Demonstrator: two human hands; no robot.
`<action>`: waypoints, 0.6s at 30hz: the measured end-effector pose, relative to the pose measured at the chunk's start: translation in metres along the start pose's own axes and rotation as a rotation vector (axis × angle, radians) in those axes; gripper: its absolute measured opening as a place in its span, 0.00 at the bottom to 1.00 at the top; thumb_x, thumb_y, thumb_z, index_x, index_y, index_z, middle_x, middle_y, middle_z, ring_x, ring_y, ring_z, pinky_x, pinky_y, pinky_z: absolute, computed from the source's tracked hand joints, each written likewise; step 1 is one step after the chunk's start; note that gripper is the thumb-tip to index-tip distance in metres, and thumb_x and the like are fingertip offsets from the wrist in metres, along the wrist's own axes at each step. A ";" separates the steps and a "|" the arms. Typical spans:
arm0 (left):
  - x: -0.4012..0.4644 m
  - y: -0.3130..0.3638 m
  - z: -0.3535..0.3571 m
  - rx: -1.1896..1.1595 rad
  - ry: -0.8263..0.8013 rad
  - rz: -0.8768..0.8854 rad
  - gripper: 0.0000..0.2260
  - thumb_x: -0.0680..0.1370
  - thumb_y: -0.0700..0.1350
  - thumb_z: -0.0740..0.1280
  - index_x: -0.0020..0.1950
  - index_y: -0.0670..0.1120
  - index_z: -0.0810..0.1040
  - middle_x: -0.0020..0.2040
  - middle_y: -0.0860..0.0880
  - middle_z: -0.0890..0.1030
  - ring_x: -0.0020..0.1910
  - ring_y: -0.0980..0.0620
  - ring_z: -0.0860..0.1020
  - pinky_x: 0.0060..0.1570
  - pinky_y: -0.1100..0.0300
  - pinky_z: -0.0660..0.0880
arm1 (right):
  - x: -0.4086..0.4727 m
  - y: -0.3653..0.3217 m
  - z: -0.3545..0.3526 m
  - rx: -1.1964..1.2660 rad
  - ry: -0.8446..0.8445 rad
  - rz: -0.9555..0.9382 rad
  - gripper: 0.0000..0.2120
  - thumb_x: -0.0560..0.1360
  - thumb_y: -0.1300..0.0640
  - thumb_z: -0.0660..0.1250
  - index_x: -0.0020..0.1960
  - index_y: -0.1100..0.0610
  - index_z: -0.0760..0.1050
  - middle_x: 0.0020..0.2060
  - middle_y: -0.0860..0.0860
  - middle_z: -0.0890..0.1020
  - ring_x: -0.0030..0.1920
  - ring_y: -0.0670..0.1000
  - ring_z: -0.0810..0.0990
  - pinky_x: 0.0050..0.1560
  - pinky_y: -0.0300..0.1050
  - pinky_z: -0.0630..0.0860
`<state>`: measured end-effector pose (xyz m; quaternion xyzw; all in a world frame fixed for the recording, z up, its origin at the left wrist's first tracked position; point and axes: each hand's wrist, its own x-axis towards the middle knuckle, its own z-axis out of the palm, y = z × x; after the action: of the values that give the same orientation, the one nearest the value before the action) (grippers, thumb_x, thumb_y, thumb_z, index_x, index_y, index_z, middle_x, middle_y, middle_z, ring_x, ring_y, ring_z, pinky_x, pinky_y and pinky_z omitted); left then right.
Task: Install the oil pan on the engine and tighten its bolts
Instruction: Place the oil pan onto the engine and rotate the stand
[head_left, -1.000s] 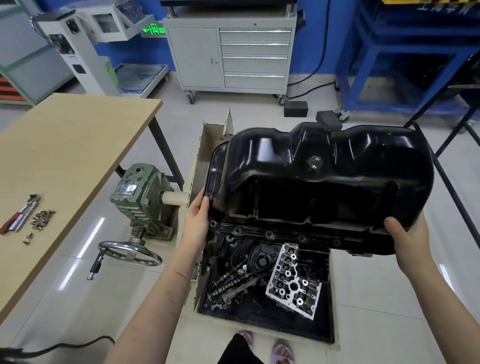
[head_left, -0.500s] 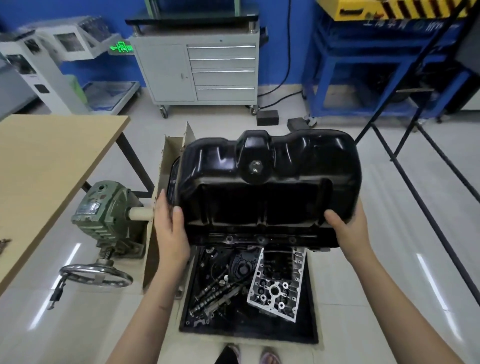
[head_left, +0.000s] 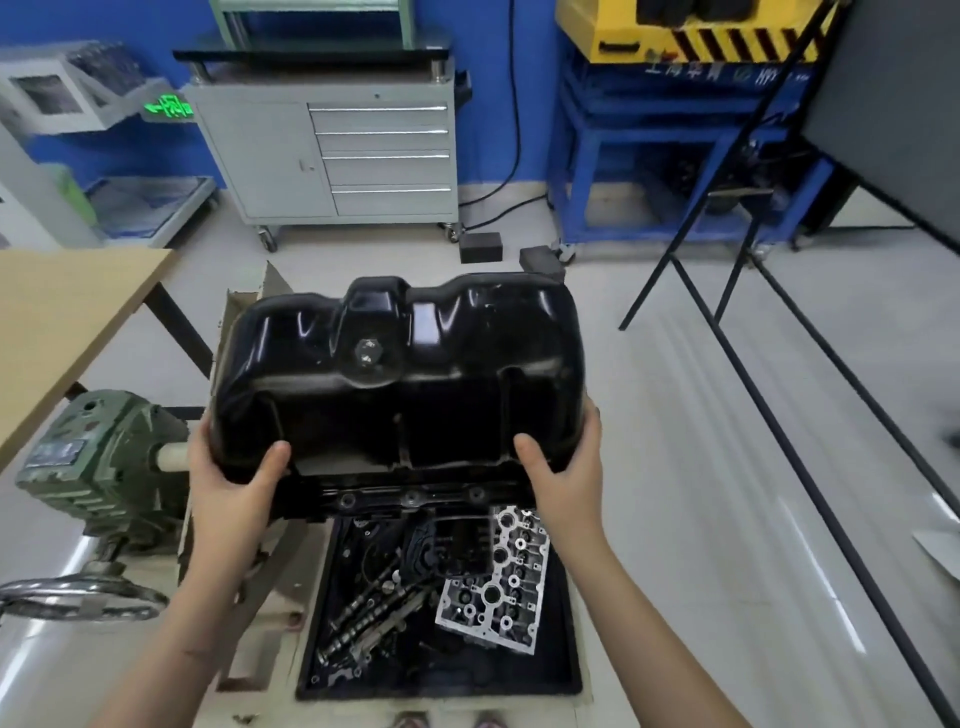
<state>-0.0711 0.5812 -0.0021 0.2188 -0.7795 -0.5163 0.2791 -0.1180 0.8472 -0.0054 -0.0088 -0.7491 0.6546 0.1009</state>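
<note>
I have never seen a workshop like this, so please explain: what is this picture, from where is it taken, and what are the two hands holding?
The view comes from a camera worn on a person's head, looking down at their own arms. The left hand and the right hand grip the two ends of a black oil pan, a metal cover for the underside of an engine. Its bolt flange faces down. Below it, a black tray on the floor holds engine parts, among them a silver cylinder head. At the left stands a green gearbox with a handwheel.
</note>
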 end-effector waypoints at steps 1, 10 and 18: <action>0.001 -0.002 0.000 0.012 0.006 0.001 0.24 0.75 0.42 0.67 0.69 0.47 0.63 0.58 0.53 0.69 0.57 0.58 0.68 0.58 0.60 0.64 | 0.001 -0.001 0.000 0.006 -0.005 0.000 0.40 0.63 0.39 0.68 0.70 0.53 0.60 0.64 0.48 0.71 0.65 0.47 0.70 0.67 0.52 0.68; 0.020 -0.031 -0.008 0.097 0.006 0.023 0.22 0.74 0.44 0.69 0.64 0.49 0.64 0.62 0.43 0.72 0.59 0.48 0.71 0.57 0.55 0.67 | -0.015 0.000 0.015 0.038 0.041 0.061 0.40 0.70 0.38 0.61 0.74 0.50 0.47 0.73 0.47 0.57 0.72 0.42 0.54 0.74 0.45 0.54; 0.017 -0.035 -0.007 0.074 -0.008 0.016 0.22 0.76 0.47 0.66 0.66 0.51 0.61 0.65 0.44 0.70 0.60 0.49 0.69 0.59 0.52 0.66 | -0.014 0.003 0.014 0.006 0.027 0.055 0.40 0.71 0.39 0.60 0.75 0.52 0.46 0.73 0.46 0.56 0.70 0.37 0.52 0.69 0.30 0.51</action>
<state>-0.0780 0.5528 -0.0289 0.2209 -0.8010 -0.4856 0.2717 -0.1067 0.8319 -0.0125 -0.0378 -0.7451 0.6593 0.0932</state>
